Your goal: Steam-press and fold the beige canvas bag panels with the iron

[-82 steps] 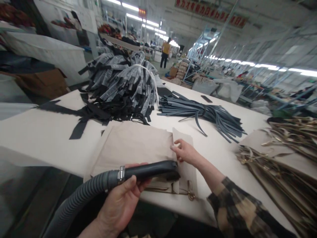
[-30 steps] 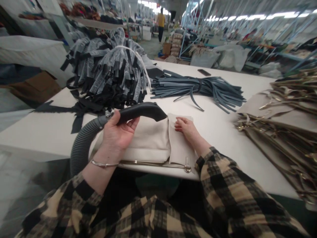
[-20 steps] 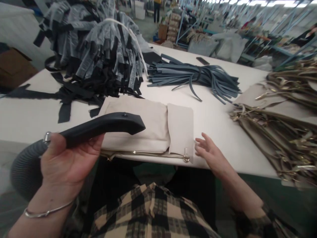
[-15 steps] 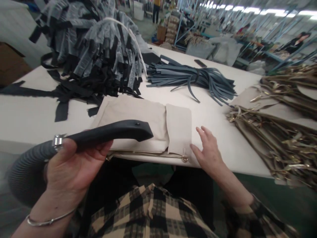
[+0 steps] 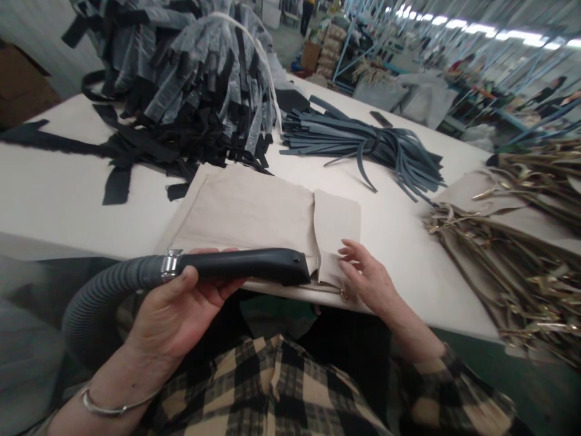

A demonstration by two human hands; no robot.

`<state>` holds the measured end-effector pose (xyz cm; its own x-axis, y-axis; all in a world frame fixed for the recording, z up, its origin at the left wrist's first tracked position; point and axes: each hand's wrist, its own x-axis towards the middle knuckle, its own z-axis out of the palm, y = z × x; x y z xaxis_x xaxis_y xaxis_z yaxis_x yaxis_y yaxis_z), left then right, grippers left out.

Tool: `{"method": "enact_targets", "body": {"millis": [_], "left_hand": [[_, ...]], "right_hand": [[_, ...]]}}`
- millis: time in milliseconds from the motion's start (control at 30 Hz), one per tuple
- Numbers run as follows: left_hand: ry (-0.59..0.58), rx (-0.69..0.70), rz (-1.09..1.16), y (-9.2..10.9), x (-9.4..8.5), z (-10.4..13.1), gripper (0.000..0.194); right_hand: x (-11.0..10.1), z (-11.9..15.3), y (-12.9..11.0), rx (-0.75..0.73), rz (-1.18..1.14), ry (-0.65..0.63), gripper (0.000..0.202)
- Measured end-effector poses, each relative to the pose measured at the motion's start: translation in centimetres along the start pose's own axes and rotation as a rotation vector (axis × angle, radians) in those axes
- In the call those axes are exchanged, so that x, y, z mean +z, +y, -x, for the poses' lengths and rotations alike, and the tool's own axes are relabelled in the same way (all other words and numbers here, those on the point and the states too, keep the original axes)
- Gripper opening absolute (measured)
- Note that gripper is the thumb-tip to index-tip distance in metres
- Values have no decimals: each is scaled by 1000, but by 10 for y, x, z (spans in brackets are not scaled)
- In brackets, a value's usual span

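Note:
My left hand [image 5: 181, 306] holds a black nozzle [image 5: 249, 264] joined by a metal clamp to a ribbed grey hose [image 5: 109, 290]. The nozzle's tip points right, over the near edge of a beige fabric piece [image 5: 254, 206] that lies flat on the table. At the right end of that fabric is a beige flap [image 5: 340, 218]. My right hand [image 5: 365, 278] is at the flap's lower right corner, near a small gold-coloured zipper end [image 5: 345, 294]; its fingers are bent and partly apart, with nothing visibly gripped.
Black strips [image 5: 149, 145] and a plastic-wrapped bundle [image 5: 200, 66] lie at the back left of the white table [image 5: 408, 260]. Blue-grey straps [image 5: 358, 139] are tied behind the fabric. Beige pieces with gold hardware [image 5: 512, 254] are piled at the right.
My left hand has moved right with the nozzle, whose tip is now close to the flap. My right hand has moved left onto the flap's corner. The view has shifted slightly.

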<state>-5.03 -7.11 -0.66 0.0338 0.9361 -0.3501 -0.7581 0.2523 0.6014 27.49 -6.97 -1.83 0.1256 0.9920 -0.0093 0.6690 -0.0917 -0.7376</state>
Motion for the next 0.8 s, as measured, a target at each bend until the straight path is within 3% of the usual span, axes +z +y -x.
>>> {"method": "enact_targets", "body": {"millis": [67, 133, 233, 367, 467, 533, 600, 667, 800], "left_hand": [[1, 48, -30, 8, -3, 0, 42], [-6, 107, -57, 16, -7, 1, 40], [-29, 153, -81, 22, -14, 2, 38], [10, 107, -93, 17, -17, 1, 42], [27, 57, -76, 10, -15, 0, 43], [18, 48, -64, 9, -15, -1, 45], [9, 73, -44, 12, -14, -1, 46], [10, 115, -15, 18, -14, -1, 47], [51, 230, 47, 36, -11, 1, 50]], "right_hand": [[-17, 14, 6, 153, -71, 153, 64], [-30, 31, 6, 354, -295, 222, 74], [-36, 54, -6, 607, -714, 194, 77], [-31, 59, -20, 722, -968, 96, 61], [-19, 52, -20, 696, -1019, -107, 43], [-6, 49, -19, 592, -969, -159, 38], [13, 47, -21, 439, -943, -124, 37], [34, 42, -26, 304, -956, -11, 36], [64, 7, -38, 222, -1044, 149, 42]]}}
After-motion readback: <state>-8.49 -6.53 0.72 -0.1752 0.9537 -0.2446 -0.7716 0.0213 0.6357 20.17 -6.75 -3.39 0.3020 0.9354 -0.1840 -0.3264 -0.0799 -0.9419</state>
